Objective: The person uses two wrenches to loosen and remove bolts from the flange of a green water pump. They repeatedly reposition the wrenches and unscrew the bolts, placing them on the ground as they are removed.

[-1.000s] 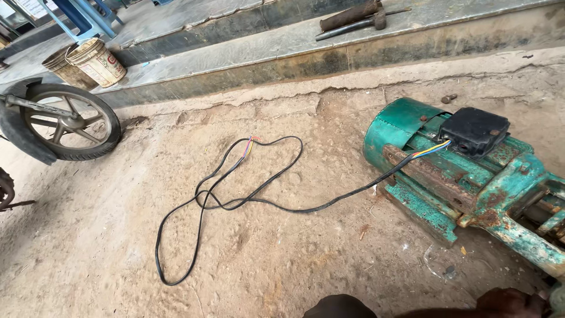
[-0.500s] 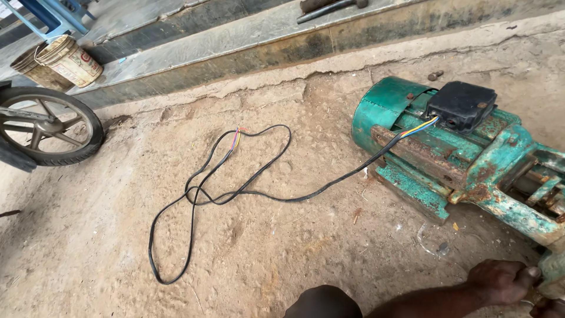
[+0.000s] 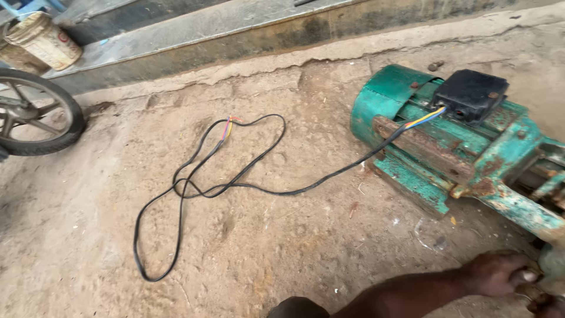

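Nearest, bottom right corner of the ground: one hand (image 3: 500, 274) at the end of a bare forearm, fingers curled together around something small and round at the frame edge; what it grips cannot be told. Which hand it is cannot be told either. A second set of fingertips (image 3: 544, 304) shows just beside it, cut off by the frame.

Just beyond the hand, touching dirt: green motor (image 3: 447, 138), rusty, lying on the sandy ground (image 3: 282, 235), black terminal box (image 3: 471, 93) on top. Black cable (image 3: 235, 185) runs from the box, looping leftward across the middle of the ground, coloured wire ends bare.

Far left edge: wheel (image 3: 38, 115). Far left corner: bucket (image 3: 46, 40) on a concrete ledge (image 3: 235, 29).
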